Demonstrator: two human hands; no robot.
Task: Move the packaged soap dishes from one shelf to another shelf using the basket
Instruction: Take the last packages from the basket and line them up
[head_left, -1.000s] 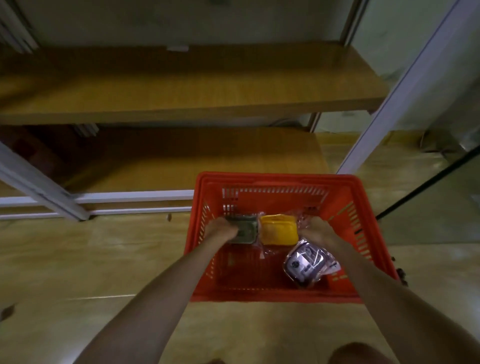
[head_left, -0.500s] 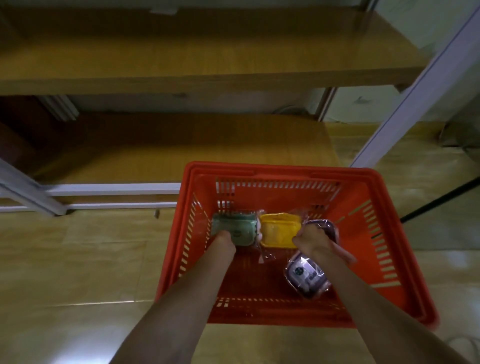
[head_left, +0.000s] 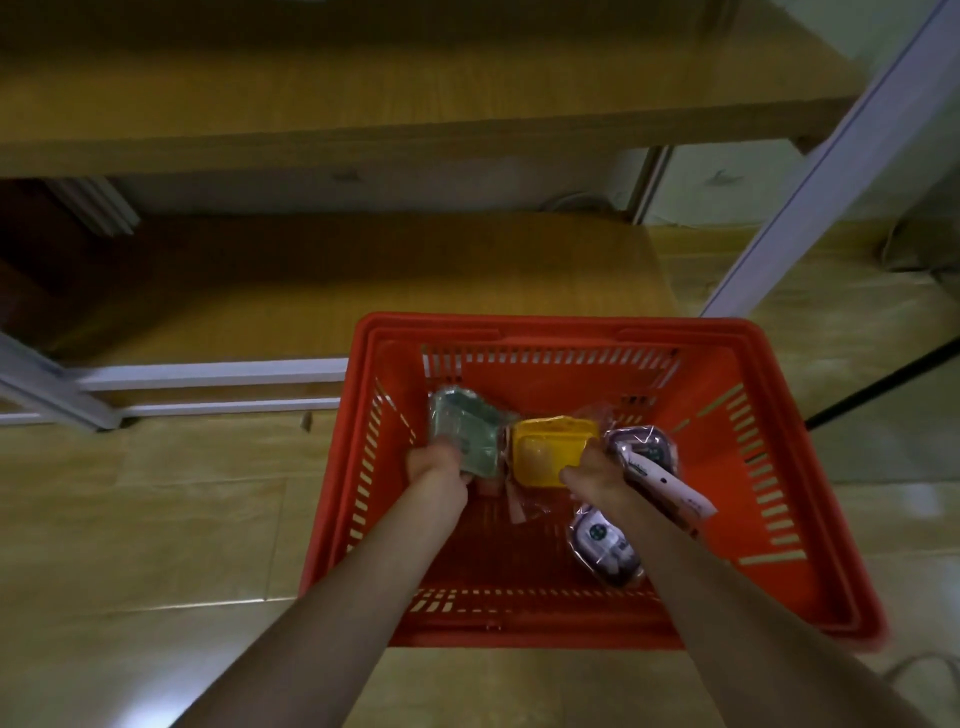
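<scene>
since earlier, hands lifted packs: left hand (head_left: 436, 462) grips green dish (head_left: 465, 428), right hand (head_left: 595, 475) purple one (head_left: 644, 449) (crinkly film).

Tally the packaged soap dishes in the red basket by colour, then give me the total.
Green packaged soap dish: 1
Yellow packaged soap dish: 1
Purple packaged soap dishes: 2 (one at the right hand, one nearer the camera)
Total: 4

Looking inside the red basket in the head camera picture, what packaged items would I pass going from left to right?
Green soap dish gripped by the left hand → yellow soap dish → purple soap dish held by the right hand. A second purple packet lies nearer the camera, under the right forearm.
</scene>
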